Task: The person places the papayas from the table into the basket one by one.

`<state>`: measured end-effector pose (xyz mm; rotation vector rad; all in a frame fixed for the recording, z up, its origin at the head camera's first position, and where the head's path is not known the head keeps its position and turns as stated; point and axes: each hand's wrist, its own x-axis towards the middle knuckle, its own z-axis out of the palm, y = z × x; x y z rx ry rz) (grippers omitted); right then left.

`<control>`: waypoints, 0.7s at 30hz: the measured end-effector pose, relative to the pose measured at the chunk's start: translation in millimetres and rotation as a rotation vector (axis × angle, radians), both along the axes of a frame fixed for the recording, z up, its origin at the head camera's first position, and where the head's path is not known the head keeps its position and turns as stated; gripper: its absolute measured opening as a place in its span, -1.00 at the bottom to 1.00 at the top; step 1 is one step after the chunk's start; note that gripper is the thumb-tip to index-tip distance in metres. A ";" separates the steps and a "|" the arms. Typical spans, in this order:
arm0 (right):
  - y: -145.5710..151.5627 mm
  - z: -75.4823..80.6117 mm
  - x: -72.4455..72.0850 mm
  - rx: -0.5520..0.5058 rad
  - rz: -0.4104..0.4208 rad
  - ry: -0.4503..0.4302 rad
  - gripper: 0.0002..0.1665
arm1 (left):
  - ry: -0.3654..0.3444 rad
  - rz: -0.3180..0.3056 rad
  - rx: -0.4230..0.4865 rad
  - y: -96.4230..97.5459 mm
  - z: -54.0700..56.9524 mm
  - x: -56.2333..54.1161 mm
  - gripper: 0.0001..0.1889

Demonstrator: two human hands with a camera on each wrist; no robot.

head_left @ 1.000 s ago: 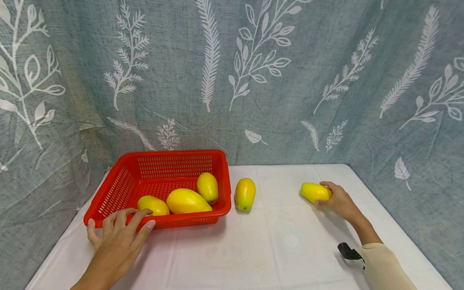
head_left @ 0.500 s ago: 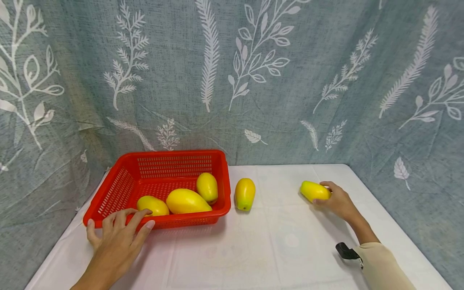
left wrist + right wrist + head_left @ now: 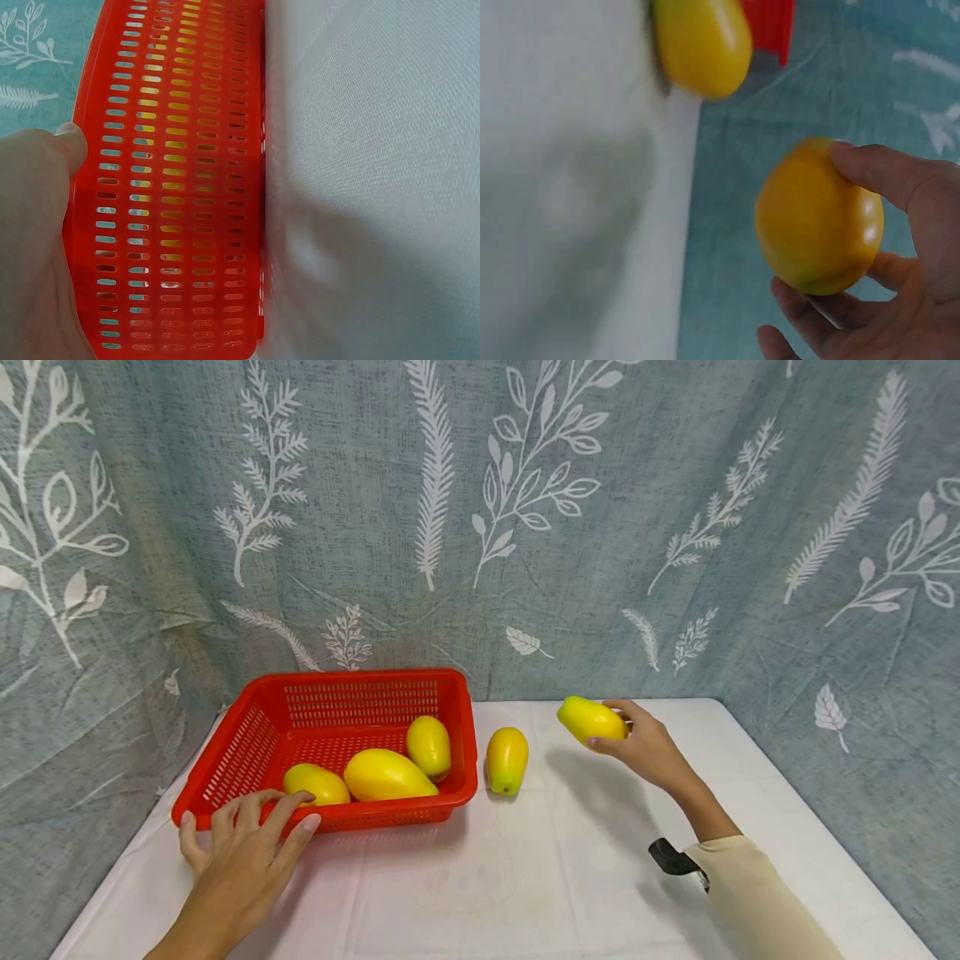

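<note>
My right hand grips a yellow mango and holds it in the air above the white table; the right wrist view shows the same mango between thumb and fingers. Another mango lies on the table just right of the red basket and shows again, blurred, as a mango in the right wrist view. Three mangoes lie inside the basket. My left hand rests with straight fingers on the basket's near rim; its thumb touches the basket wall.
A grey-green curtain with white leaf prints hangs behind the table and wraps both sides. The table's right edge runs close to my right forearm. White cloth covers the table in front of the basket.
My right hand has lifted the mango off the table and carried it left and up, toward the basket. The left hand and the basket have not moved.
</note>
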<state>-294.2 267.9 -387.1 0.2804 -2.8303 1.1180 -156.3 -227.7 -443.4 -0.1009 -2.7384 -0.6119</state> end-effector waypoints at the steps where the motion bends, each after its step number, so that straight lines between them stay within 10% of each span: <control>1: -10.8 4.7 -0.3 -0.010 0.018 0.006 -0.09 | -0.001 0.000 -0.001 -0.1 0.1 -0.1 -0.51; 12: -131.9 42.4 -2.8 -0.051 0.293 0.063 -0.23 | -0.028 0.009 -0.004 0.7 3.0 0.3 -0.48; 21: -201.2 46.6 -7.2 0.085 0.364 0.037 -0.22 | -0.072 0.013 -0.017 -0.8 3.2 1.5 -0.45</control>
